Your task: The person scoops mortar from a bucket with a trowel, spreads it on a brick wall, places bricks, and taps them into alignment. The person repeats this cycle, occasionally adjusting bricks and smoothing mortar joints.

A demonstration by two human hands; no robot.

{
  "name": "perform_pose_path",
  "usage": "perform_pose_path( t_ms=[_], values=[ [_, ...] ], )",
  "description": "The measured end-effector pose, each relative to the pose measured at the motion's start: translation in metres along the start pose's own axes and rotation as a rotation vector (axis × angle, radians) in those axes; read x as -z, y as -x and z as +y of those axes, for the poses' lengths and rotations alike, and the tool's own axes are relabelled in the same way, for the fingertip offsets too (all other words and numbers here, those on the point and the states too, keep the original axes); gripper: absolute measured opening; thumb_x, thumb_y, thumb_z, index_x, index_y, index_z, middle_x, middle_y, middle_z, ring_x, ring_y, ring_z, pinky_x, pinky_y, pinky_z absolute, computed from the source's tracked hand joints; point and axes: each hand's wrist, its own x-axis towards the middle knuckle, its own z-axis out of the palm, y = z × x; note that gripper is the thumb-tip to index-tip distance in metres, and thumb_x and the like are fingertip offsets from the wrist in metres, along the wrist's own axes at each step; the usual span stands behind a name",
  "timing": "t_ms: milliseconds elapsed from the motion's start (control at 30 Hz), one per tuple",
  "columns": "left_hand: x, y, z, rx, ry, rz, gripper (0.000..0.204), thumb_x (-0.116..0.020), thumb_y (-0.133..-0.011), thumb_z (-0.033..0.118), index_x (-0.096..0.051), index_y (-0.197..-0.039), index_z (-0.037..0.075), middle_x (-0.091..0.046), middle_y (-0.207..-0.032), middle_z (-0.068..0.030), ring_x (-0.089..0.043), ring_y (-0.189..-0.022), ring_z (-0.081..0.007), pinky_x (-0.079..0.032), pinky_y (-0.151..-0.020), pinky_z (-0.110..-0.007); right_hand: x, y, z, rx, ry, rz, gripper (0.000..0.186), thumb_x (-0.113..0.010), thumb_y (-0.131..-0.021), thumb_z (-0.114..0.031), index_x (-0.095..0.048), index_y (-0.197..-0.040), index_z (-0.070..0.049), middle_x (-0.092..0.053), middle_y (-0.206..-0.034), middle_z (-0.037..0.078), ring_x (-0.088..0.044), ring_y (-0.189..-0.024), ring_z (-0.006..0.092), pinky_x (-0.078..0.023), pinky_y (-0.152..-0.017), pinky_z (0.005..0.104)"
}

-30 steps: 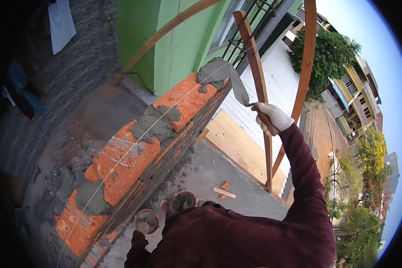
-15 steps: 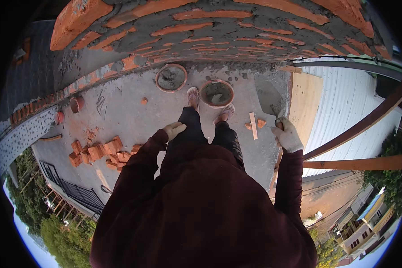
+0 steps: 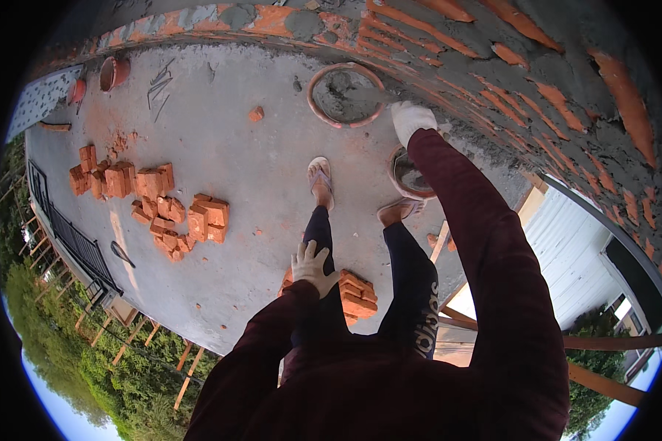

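My right hand (image 3: 412, 121), in a white glove, is closed around the handle of a trowel (image 3: 370, 95). The grey blade reaches over the rim of a round orange tub (image 3: 315, 109) containing wet grey mortar (image 3: 338, 92). The handle is hidden by my fingers. A second mortar tub (image 3: 396, 180) stands below my right forearm and is partly covered by it. My left hand (image 3: 312, 270), also gloved, rests against my left leg around the knee, fingers spread and holding nothing.
A brick wall (image 3: 552, 95) with rough mortar joints rises at the right, joining a low brick course (image 3: 265, 20) along the far side. Loose bricks (image 3: 151, 184) lie in piles at the left; another brick stack (image 3: 358, 298) sits between my legs. A bucket (image 3: 114, 73) stands far left.
I have turned left and bent lower. My right hand has swung forward from my right side, bringing the trowel to the far tub. My left hand has spread its fingers on my leg.
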Motion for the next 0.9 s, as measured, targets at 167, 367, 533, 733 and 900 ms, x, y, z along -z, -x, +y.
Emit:
perform_pose_path(
  t_ms=[167,367,533,733,900],
  values=[
    [-0.015,-0.016,-0.047,-0.017,0.184,0.150,0.056,-0.075,-0.083,0.035,-0.066,-0.132,0.010,-0.047,-0.151,-0.0220,-0.034,-0.147,-0.0463,-0.025,-0.121,-0.061,-0.036,-0.147,-0.030,0.019,0.195,0.017,0.023,-0.060,-0.093,-0.005,-0.069,-0.114,-0.003,-0.073,-0.111,0.019,-0.074,-0.099,0.0361,-0.060,-0.080,0.0471],
    [-0.010,-0.022,-0.073,-0.053,0.262,0.136,0.053,-0.078,-0.080,0.029,-0.067,-0.128,0.009,-0.051,-0.146,-0.0214,-0.037,-0.143,-0.0461,-0.029,-0.117,-0.062,-0.091,-0.160,-0.037,-0.042,0.044,-0.373,0.029,-0.061,-0.093,-0.008,-0.066,-0.121,-0.002,-0.070,-0.122,0.022,-0.067,-0.114,0.0418,-0.055,-0.095,0.0493],
    [0.007,-0.027,-0.077,-0.072,0.279,0.096,0.052,-0.078,-0.080,0.029,-0.067,-0.127,0.009,-0.053,-0.144,-0.0218,-0.039,-0.142,-0.0464,-0.030,-0.117,-0.060,-0.129,-0.144,-0.052,-0.212,-0.264,-0.436,0.037,-0.064,-0.089,-0.010,-0.067,-0.125,-0.004,-0.068,-0.127,0.023,-0.064,-0.121,0.0409,-0.053,-0.100,0.0484],
    [0.003,-0.023,-0.079,-0.081,0.253,0.071,0.053,-0.078,-0.080,0.030,-0.068,-0.128,0.009,-0.052,-0.144,-0.0184,-0.038,-0.143,-0.0425,-0.029,-0.117,-0.063,-0.168,-0.122,-0.054,-0.272,-0.689,-0.453,0.032,-0.067,-0.086,-0.021,-0.067,-0.113,-0.005,-0.072,-0.105,0.019,-0.070,-0.096,0.0380,-0.053,-0.086,0.0474],
    [0.002,-0.030,-0.069,-0.100,0.198,0.076,0.052,-0.079,-0.079,0.029,-0.069,-0.126,0.010,-0.055,-0.142,-0.0186,-0.040,-0.141,-0.0443,-0.029,-0.116,-0.064,-0.188,-0.108,-0.037,-0.343,-1.066,-0.444,0.021,-0.067,-0.084,-0.011,-0.061,-0.103,-0.007,-0.056,-0.072,0.005,-0.055,-0.057,0.0152,-0.044,-0.049,0.0322]
  ],
)
